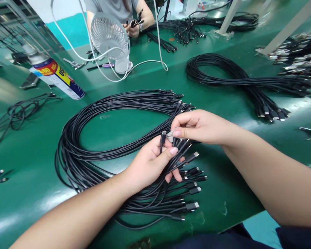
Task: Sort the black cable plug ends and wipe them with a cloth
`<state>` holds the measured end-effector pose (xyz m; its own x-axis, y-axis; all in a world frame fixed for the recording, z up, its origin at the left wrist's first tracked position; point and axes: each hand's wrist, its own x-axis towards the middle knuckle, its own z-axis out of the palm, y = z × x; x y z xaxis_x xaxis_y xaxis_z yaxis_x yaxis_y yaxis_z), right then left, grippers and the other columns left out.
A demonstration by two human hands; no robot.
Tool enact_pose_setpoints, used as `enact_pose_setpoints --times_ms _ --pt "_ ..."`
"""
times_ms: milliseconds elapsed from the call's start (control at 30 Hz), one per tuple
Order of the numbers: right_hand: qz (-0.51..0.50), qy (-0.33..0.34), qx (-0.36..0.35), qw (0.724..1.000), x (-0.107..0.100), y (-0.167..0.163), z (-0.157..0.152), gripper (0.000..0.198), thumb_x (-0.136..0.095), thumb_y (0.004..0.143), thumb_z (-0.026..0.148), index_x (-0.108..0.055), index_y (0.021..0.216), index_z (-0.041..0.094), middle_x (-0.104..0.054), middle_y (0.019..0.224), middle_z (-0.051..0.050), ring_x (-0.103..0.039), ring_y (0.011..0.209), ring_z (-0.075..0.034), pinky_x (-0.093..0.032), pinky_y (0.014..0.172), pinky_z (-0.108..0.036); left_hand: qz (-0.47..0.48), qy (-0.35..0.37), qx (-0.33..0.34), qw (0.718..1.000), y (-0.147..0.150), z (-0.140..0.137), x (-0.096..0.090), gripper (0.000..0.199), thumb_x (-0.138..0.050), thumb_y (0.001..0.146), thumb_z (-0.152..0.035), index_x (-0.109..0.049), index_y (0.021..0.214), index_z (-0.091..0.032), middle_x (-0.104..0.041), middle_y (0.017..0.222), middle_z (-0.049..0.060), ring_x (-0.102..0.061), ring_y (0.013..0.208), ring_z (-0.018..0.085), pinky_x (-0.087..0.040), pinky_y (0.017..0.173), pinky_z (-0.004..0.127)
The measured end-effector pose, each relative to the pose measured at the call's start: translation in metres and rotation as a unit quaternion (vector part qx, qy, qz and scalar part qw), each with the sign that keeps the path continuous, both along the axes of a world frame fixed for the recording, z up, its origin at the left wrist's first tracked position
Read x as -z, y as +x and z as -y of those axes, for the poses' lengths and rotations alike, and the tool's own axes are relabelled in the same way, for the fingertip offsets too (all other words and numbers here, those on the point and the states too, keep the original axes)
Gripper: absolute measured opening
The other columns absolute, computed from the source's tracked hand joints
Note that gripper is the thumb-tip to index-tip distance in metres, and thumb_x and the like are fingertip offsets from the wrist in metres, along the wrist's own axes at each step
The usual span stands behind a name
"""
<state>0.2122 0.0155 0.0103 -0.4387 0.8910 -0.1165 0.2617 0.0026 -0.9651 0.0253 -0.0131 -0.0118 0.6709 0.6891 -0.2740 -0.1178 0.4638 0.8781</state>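
Observation:
A large looped bundle of black USB cables (69,145) lies on the green table, with its connector ends spread at the right. My left hand (155,159) is closed around several cable ends from this bundle. One USB-C plug (163,137) stands up between its thumb and fingers. Just beyond, my right hand (197,127) pinches a small whitish piece (170,135), perhaps a cap or cloth, against the plugs; its kind is unclear. Below my left hand, loose cable plugs (191,206) fan out over the table.
A spray can (58,76) and a small white fan (110,36) with a trailing white cord stand at the back left. Another cable bundle (217,72) lies at the right, near tweezers (310,131). Across the table a person (111,7) holds black cable ends.

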Motion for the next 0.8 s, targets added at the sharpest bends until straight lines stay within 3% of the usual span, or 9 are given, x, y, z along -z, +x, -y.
enact_pose_setpoints --times_ms 167,267,400,467,533,667,800 --pt "-0.028 -0.031 -0.080 0.996 -0.001 0.012 -0.004 0.024 -0.066 0.080 0.038 -0.064 0.083 0.015 -0.069 0.074 -0.002 -0.062 0.061 -0.012 -0.050 0.056 -0.024 0.013 0.008 0.002 1.000 -0.001 0.000 0.000 0.027 -0.060 0.087 -0.038 -0.041 0.083 -0.019 -0.068 0.077 0.001 -0.062 0.044 0.011 -0.043 0.036 0.017" --pt "-0.040 -0.027 -0.067 0.997 0.002 0.012 -0.002 0.023 -0.066 0.082 0.037 -0.062 0.081 0.015 -0.070 0.075 -0.003 -0.064 0.063 -0.012 -0.050 0.057 -0.023 0.010 0.011 0.016 1.000 -0.001 -0.001 -0.001 0.026 -0.060 0.086 -0.039 -0.045 0.087 -0.018 -0.070 0.078 0.003 -0.061 0.043 0.010 -0.044 0.037 0.017" --pt "-0.044 -0.042 -0.048 0.997 0.002 0.004 0.001 0.030 -0.062 0.084 0.045 -0.051 0.076 0.019 -0.067 0.067 -0.001 -0.059 0.050 -0.011 -0.045 0.048 -0.024 -0.019 0.021 0.029 0.999 -0.001 -0.002 -0.002 0.024 -0.058 0.088 -0.038 -0.051 0.086 -0.015 -0.071 0.079 0.006 -0.059 0.042 0.009 -0.043 0.037 0.017" --pt "0.009 0.018 -0.041 0.999 0.000 0.002 0.002 0.026 -0.057 0.087 0.041 -0.053 0.075 0.018 -0.065 0.065 0.000 -0.058 0.051 -0.011 -0.043 0.049 -0.023 -0.023 0.019 0.035 0.999 -0.001 -0.002 -0.002 0.024 -0.057 0.089 -0.038 -0.052 0.083 -0.015 -0.072 0.078 0.006 -0.059 0.042 0.008 -0.043 0.037 0.017" --pt "0.086 0.125 -0.032 0.988 -0.003 0.000 0.003 0.020 -0.052 0.090 0.030 -0.059 0.076 0.017 -0.064 0.065 0.001 -0.058 0.057 -0.011 -0.042 0.053 -0.023 -0.019 0.014 0.039 0.999 -0.002 -0.003 -0.002 0.023 -0.057 0.089 -0.037 -0.053 0.084 -0.015 -0.072 0.079 0.007 -0.060 0.042 0.008 -0.042 0.036 0.016" --pt "0.161 0.331 -0.003 0.930 -0.006 -0.001 0.007 0.017 -0.050 0.089 0.017 -0.060 0.076 0.018 -0.064 0.068 0.000 -0.056 0.063 -0.010 -0.041 0.059 -0.022 -0.018 0.000 0.037 0.999 -0.002 -0.003 -0.003 0.023 -0.059 0.088 -0.036 -0.055 0.090 -0.014 -0.073 0.078 0.007 -0.058 0.039 0.008 -0.039 0.033 0.015" --pt "0.189 0.446 0.015 0.875 -0.004 -0.003 0.010 0.017 -0.047 0.091 0.013 -0.057 0.079 0.018 -0.061 0.073 -0.002 -0.054 0.069 -0.013 -0.042 0.063 -0.024 -0.018 -0.011 0.029 0.999 -0.002 -0.004 -0.003 0.029 -0.058 0.087 -0.041 -0.057 0.081 -0.013 -0.074 0.079 0.010 -0.056 0.037 0.007 -0.035 0.032 0.015"
